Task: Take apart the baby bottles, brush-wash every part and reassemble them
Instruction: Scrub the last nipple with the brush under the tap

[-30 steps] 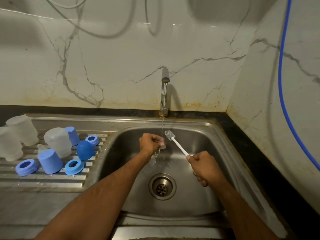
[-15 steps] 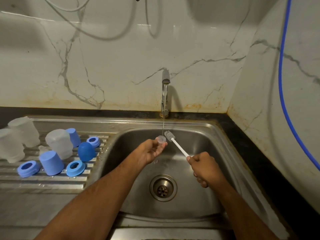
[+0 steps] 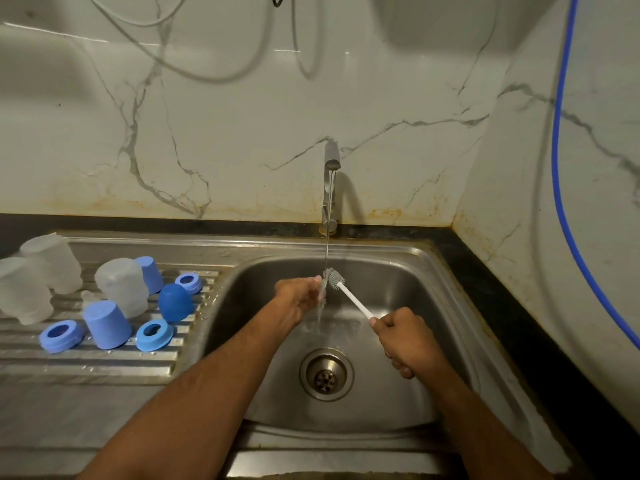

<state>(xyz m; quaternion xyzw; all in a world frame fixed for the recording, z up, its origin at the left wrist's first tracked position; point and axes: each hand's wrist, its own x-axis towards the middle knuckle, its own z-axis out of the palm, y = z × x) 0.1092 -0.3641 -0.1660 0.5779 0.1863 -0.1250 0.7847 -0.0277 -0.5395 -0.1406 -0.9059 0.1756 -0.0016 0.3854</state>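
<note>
I find no text, label, brand, number or sign that I can read anywhere in this view.
</note>
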